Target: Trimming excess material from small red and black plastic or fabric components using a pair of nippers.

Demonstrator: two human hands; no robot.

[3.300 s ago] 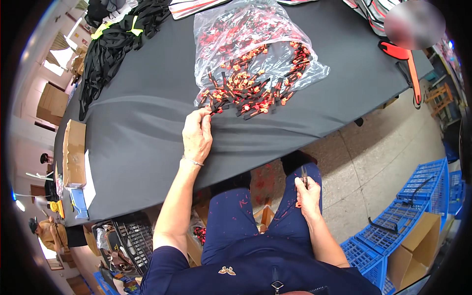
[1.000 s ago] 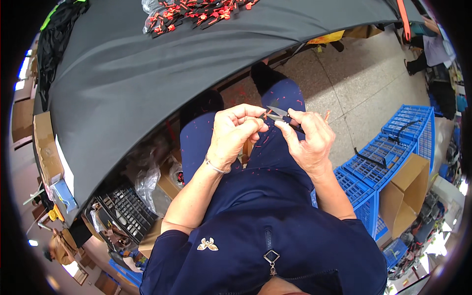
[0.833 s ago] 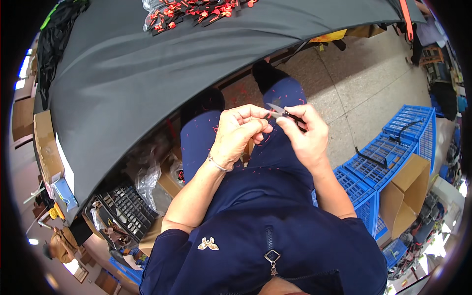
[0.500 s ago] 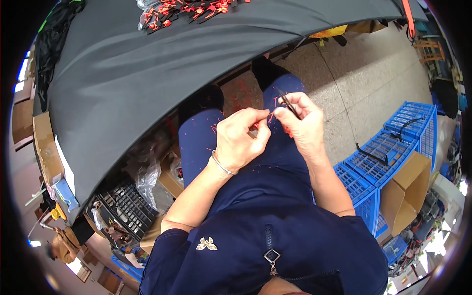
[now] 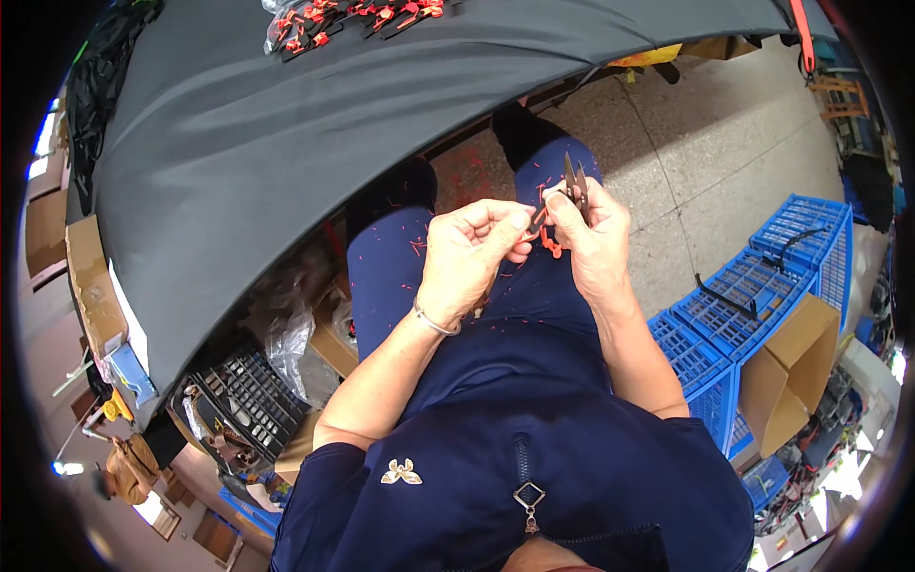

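Above my lap, a small black piece with red plastic-looking parts (image 5: 552,247) is held between the fingertips of both hands. My left hand (image 5: 467,255) pinches its near-left end, thumb against the fingers. My right hand (image 5: 600,234) is closed around dark thread snips (image 5: 576,181), whose two blades point up and away, slightly apart. The right thumb and a finger also touch the black-and-red piece. Part of the piece is hidden by the fingers. Short red thread scraps (image 5: 416,245) are scattered over my blue trousers.
A heap of similar black-and-red pieces (image 5: 381,17) lies on the black-covered table (image 5: 286,124). Blue plastic crates (image 5: 729,305) and an open cardboard box (image 5: 791,372) stand at the right. A black crate (image 5: 253,400) and clear plastic bags (image 5: 295,353) sit lower left.
The snips have turned in my right hand, their blades now pointing more upward. The black-and-red piece has turned and shows more between my hands. My left fingers have shifted their hold.
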